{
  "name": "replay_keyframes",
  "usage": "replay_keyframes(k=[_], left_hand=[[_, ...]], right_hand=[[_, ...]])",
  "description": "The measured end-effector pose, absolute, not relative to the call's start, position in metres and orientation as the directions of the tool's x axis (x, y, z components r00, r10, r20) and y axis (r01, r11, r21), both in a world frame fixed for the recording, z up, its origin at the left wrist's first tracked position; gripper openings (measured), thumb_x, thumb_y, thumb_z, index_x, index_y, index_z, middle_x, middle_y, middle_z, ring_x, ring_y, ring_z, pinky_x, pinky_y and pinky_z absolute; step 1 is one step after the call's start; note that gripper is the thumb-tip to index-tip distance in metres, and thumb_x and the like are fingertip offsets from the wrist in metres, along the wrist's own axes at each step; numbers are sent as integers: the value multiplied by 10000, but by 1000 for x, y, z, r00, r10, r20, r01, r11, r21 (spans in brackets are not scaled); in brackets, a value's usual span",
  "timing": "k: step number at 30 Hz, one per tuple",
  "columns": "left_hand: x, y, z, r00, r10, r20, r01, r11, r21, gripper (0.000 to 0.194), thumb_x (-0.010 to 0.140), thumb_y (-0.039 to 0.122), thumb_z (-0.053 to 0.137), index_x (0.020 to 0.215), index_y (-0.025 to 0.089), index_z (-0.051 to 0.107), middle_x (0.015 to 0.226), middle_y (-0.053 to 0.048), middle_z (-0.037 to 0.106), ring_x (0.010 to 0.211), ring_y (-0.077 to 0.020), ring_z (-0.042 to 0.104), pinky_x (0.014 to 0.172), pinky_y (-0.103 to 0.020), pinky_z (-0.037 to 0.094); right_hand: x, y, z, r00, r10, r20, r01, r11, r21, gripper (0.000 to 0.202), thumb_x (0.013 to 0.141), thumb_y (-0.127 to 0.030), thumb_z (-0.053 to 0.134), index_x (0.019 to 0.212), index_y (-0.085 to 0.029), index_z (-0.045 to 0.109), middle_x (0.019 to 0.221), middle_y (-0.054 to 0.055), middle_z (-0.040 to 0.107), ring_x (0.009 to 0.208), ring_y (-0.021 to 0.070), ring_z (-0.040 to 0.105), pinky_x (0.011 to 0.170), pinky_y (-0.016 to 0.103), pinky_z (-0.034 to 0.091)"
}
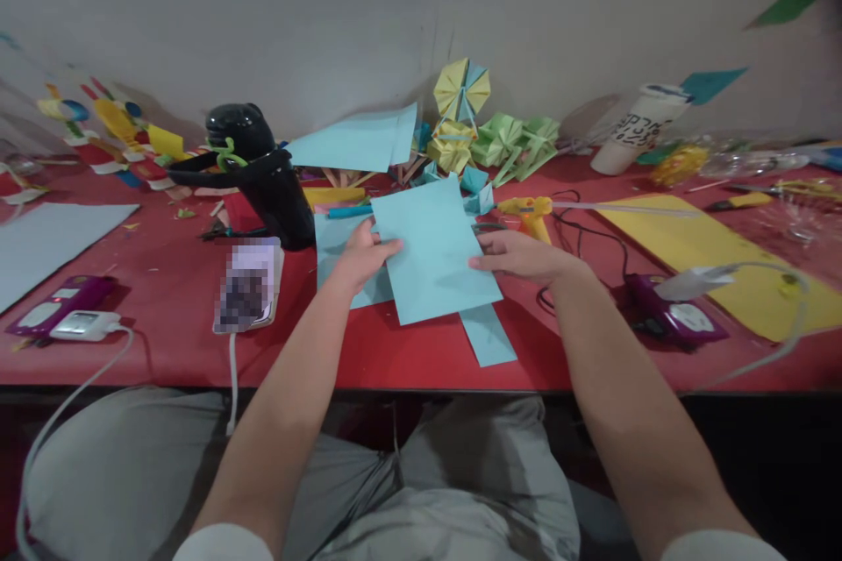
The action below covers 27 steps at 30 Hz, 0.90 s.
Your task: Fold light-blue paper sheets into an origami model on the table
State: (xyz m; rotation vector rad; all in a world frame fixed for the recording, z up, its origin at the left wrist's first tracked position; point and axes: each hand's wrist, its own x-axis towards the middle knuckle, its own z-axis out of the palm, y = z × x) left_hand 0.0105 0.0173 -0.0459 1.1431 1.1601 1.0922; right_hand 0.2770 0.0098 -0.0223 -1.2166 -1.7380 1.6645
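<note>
The person's left hand (359,259) and right hand (530,256) pinch the blue sheet (438,259) by its two side edges, each thumb on top, though some of the fingers are hidden beneath. The sheet is in front of the person, over the red table (381,361) and partly covering more blue paper (333,247) and a narrow blue strip (488,338), and a soft, even grip should keep it flat without creases. Its long way runs away from the person, the far end leaning a little left.
</note>
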Motion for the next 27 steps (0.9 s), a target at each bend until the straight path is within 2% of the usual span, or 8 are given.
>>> replay_keyframes(k=[3, 5, 7, 10, 12, 17, 23, 27], left_hand=[[18, 11, -40, 184, 974, -131, -19, 137, 990, 377, 724, 170, 687, 1082, 192, 571, 894, -79, 673, 773, -212, 651, 741, -384, 529], [23, 7, -35, 178, 964, -200, -45, 211, 977, 246, 759, 180, 656, 992, 188, 579, 852, -65, 655, 744, -198, 647, 730, -385, 540], [28, 6, -30, 181, 948, -261, -131, 286, 949, 167, 805, 237, 631, 953, 199, 566, 841, -61, 653, 760, -201, 653, 729, -384, 553], [31, 6, -25, 189, 925, -328, -252, 369, 895, 262, 864, 454, 554, 920, 199, 572, 860, -92, 661, 812, -227, 659, 725, -385, 566], [30, 8, -25, 126, 939, -319, -275, 342, 899, 299, 847, 493, 568, 899, 199, 572, 876, -93, 658, 805, -222, 652, 697, -369, 567], [26, 12, -34, -67, 963, -260, -179, 244, 953, 233, 700, 196, 717, 827, 201, 521, 849, -51, 646, 756, -200, 639, 662, -365, 556], [19, 20, -35, -147, 952, -270, -241, 231, 943, 223, 684, 210, 710, 861, 198, 574, 859, -48, 658, 743, -172, 631, 653, -321, 550], [15, 25, -36, -189, 934, -304, -299, 240, 924, 229, 701, 234, 693, 889, 182, 572, 790, -35, 648, 677, -147, 612, 619, -292, 543]], right_hand=[[269, 18, -33, -252, 965, -67, 269, 3, -963, 281, 720, -371, 721, 930, -191, 670, 835, 45, 712, 759, 197, 666, 662, 323, 553], [262, 23, -40, -171, 978, 120, 297, 167, -940, 284, 765, -319, 651, 1013, -181, 648, 867, 50, 714, 826, 215, 673, 752, 372, 554], [254, 25, -44, -189, 924, 334, 375, 382, -845, 232, 765, -241, 595, 975, -175, 671, 963, 69, 717, 927, 234, 669, 871, 414, 527], [245, 19, -43, -357, 811, 463, 373, 578, -726, 329, 751, -126, 482, 982, -210, 701, 1153, 62, 693, 1114, 230, 626, 1007, 424, 462], [241, 14, -40, -440, 762, 475, 350, 632, -691, 396, 720, -86, 447, 991, -221, 703, 1198, 57, 680, 1154, 223, 613, 1027, 420, 452], [241, 5, -35, -555, 724, 409, 376, 657, -653, 512, 672, -56, 445, 1104, -233, 654, 1312, 67, 614, 1285, 236, 518, 1076, 453, 401], [241, -6, -28, -727, 658, 197, 495, 701, -513, 890, 681, -182, 623, 1492, -324, 284, 1611, 30, 165, 1487, 324, 87, 1158, 606, 118], [234, -9, -31, -679, 711, 184, 620, 689, -375, 937, 697, -283, 692, 1513, -338, 233, 1621, 16, 97, 1486, 354, 14, 1150, 630, -20]])
